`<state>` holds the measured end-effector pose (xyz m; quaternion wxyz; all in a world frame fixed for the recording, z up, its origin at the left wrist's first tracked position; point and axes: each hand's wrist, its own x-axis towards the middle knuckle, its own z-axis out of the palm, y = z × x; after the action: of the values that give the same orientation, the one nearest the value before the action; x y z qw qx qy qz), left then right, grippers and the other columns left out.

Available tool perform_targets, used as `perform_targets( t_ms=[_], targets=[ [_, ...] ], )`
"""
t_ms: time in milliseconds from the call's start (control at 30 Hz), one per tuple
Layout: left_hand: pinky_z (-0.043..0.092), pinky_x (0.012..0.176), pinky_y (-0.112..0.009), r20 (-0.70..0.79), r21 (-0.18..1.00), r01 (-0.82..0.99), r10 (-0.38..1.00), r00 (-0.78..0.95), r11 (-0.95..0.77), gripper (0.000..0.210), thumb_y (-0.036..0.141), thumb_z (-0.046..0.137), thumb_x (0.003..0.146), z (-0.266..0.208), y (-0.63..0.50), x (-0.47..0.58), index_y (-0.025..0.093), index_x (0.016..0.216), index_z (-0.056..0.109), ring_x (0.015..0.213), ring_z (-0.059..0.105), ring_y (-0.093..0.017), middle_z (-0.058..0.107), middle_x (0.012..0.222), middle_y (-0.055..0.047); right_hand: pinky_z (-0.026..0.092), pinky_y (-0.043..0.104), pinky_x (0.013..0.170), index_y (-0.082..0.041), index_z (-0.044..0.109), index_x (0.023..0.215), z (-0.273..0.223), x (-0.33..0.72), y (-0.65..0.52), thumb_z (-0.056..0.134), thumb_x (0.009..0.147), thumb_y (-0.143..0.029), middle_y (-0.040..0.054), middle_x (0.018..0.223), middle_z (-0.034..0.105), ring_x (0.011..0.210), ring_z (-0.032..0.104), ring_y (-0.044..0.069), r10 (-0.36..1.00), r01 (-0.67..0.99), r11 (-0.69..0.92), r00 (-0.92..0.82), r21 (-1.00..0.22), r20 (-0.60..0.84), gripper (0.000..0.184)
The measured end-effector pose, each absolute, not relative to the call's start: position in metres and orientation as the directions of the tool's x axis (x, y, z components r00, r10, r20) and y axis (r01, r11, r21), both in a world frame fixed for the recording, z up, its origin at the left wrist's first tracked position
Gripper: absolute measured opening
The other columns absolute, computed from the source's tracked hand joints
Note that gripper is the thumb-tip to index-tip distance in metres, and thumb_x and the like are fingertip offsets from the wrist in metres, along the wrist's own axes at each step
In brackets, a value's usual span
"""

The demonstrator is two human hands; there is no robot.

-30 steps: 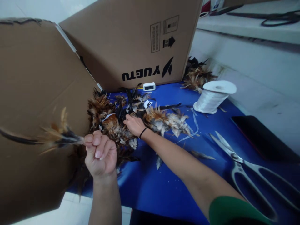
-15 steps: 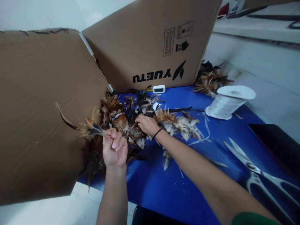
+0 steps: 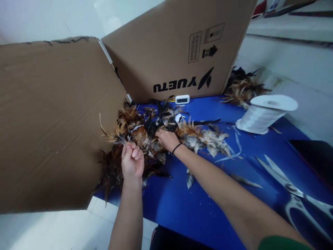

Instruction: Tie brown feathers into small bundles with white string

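My left hand (image 3: 133,161) pinches the quill ends of a small bunch of feathers (image 3: 119,135), brown and grey with one long curved plume pointing up and left. My right hand (image 3: 167,140) rests in the feather pile (image 3: 145,137), its fingers bent down among dark feathers; the fingertips are partly hidden, so what they hold, if anything, does not show. From beside that wrist a strip of brown and pale feathers (image 3: 205,139) runs right, with a thin white ribbon (image 3: 238,144) trailing from its end.
On the blue table (image 3: 182,211) stand a white ribbon spool (image 3: 262,116) and a small white digital timer (image 3: 182,99). Open scissors (image 3: 292,189) lie at right by a black flat object (image 3: 312,161). Cardboard panels (image 3: 166,52) wall the back and left. More feathers (image 3: 243,90) sit behind the spool.
The view has shifted a little, moving the scene rightward. My left hand's feather bunch has turned, its long plume now more upright. My right hand stays in the pile.
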<state>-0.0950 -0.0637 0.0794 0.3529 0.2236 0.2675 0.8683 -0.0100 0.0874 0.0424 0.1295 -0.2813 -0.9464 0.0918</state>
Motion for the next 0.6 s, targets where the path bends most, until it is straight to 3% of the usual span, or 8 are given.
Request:
perform_targets(
  t_ms=[167, 300, 433, 600],
  targets=[
    [0.043, 0.050, -0.009, 0.099, 0.646, -0.506, 0.720, -0.687, -0.572, 0.014, 0.019, 0.072, 0.072, 0.069, -0.060, -0.098, 0.016, 0.073, 0.059, 0.052, 0.049, 0.000, 0.056, 0.066, 0.005, 0.043, 0.027, 0.070, -0.022, 0.065, 0.096, 0.044, -0.006, 0.087, 0.039, 0.091, -0.024, 0.0070, 0.100, 0.064, 0.091, 0.061, 0.019, 0.557, 0.513, 0.823, -0.812, -0.245, 0.171, 0.027],
    [0.052, 0.074, -0.022, -0.028, 0.673, -0.537, 0.707, -0.706, -0.509, 0.011, 0.019, 0.071, 0.072, 0.058, -0.046, -0.097, 0.016, 0.071, 0.061, 0.076, 0.064, -0.009, 0.065, 0.075, 0.001, 0.042, 0.026, 0.068, -0.023, 0.065, 0.097, 0.051, 0.007, 0.084, 0.039, 0.092, -0.027, 0.0050, 0.097, 0.067, 0.089, 0.062, 0.019, 0.556, 0.511, 0.824, -0.812, -0.244, 0.177, 0.027],
    [0.045, 0.095, -0.041, -0.057, 0.660, -0.620, 0.795, -0.604, -0.424, 0.010, 0.021, 0.070, 0.074, 0.044, -0.030, -0.096, 0.016, 0.071, 0.061, 0.104, 0.062, -0.022, 0.069, 0.097, -0.006, 0.040, 0.026, 0.068, -0.022, 0.066, 0.093, 0.055, 0.016, 0.078, 0.039, 0.092, -0.027, 0.0055, 0.093, 0.069, 0.085, 0.063, 0.019, 0.546, 0.505, 0.832, -0.818, -0.231, 0.177, 0.027],
    [0.043, 0.096, -0.043, -0.143, 0.642, -0.670, 0.800, -0.582, -0.373, 0.008, 0.018, 0.067, 0.075, 0.027, -0.019, -0.100, 0.016, 0.073, 0.060, 0.104, 0.063, -0.024, 0.070, 0.097, -0.008, 0.039, 0.026, 0.064, -0.021, 0.065, 0.088, 0.051, 0.023, 0.072, 0.041, 0.092, -0.025, 0.0045, 0.089, 0.071, 0.082, 0.065, 0.019, 0.516, 0.483, 0.855, -0.830, -0.190, 0.212, 0.024]
  ],
)
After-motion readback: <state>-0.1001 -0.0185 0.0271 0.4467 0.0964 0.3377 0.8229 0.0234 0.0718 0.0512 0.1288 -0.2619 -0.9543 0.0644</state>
